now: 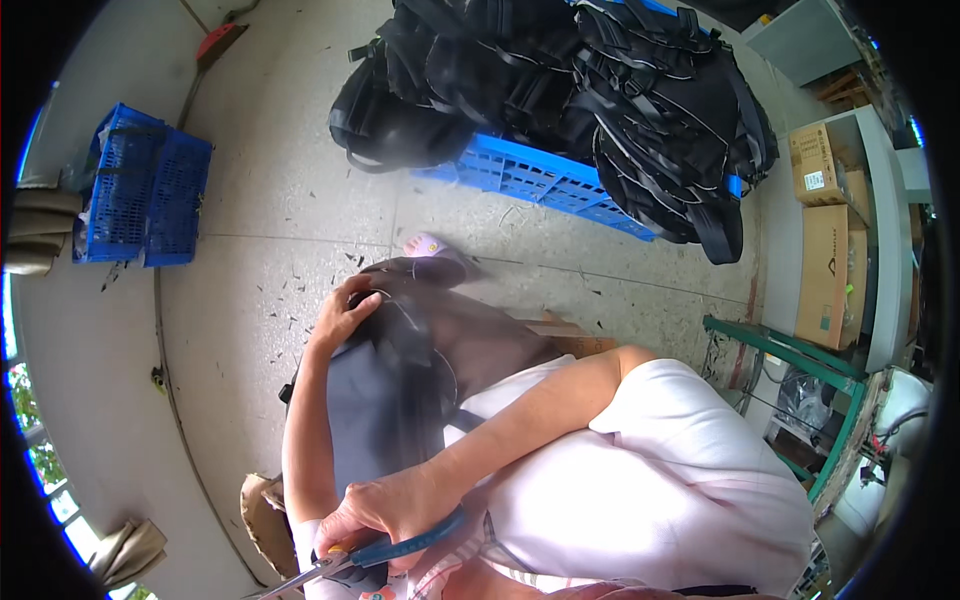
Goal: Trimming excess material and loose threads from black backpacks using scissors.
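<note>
A black backpack (385,410) with thin pale piping lies across my lap, its near panel smooth and dark grey. My left hand (347,312) grips its upper part, thumb and fingers bent over the dark fabric. My right arm crosses in front of my body to the lower left. In my right hand (395,505) is a pair of scissors (408,545) with blue handles, the metal blades pointing to the lower left. The blades are close to my left upper arm and apart from the gripped part of the bag. Some of the backpack is blurred.
Black backpacks (660,120) are heaped on a blue plastic crate (530,180) ahead. Blue baskets (150,190) stand at the left wall. Cardboard boxes (830,275) fill a shelf at right, near a green metal frame (785,350). Dark scraps litter the floor (280,200).
</note>
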`<move>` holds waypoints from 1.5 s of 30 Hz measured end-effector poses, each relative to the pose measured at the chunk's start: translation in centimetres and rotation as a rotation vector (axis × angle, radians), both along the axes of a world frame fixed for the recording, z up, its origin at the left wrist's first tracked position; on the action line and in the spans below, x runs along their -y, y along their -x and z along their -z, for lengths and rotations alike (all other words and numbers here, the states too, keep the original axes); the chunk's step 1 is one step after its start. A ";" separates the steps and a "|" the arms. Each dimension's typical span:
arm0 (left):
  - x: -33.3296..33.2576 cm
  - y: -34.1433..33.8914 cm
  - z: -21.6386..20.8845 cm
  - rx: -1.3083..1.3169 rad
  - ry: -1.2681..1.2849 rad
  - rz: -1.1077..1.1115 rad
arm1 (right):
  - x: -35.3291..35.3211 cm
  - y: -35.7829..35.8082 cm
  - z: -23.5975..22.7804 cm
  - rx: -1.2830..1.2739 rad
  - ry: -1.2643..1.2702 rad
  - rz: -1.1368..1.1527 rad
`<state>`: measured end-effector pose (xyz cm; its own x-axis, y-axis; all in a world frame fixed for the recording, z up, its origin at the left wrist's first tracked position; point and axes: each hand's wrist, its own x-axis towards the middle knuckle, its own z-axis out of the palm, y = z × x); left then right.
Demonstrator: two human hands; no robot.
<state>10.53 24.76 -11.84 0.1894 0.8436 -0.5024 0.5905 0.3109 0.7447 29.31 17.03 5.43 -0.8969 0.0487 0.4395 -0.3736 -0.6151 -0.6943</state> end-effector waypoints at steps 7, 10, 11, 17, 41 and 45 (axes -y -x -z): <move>6.3 5.7 -0.2 -0.107 0.173 -0.178 | 1.7 -0.7 -0.9 -0.097 -0.110 -0.031; 8.4 6.1 -5.1 0.063 -0.029 -0.487 | -0.9 -1.2 -0.9 -0.073 -0.394 0.205; 9.3 8.0 -5.9 0.096 -0.150 -0.542 | -1.8 -1.6 -0.3 -0.068 -0.521 0.496; 7.4 -0.1 -18.9 -0.150 -0.573 -0.510 | -11.7 -2.8 -0.4 0.275 -0.977 1.246; 15.0 2.5 -17.8 -0.163 -0.967 -0.330 | -14.3 -4.6 -5.0 0.540 -1.581 0.552; 15.3 2.4 -18.0 -0.196 -0.981 -0.322 | -14.8 -3.9 -5.5 0.431 -1.692 0.469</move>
<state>8.15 9.48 6.13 -0.1267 0.8936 0.4307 0.7248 -0.2130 0.6552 33.24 31.80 10.90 -0.9942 0.0992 0.0422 0.0673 0.8771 -0.4755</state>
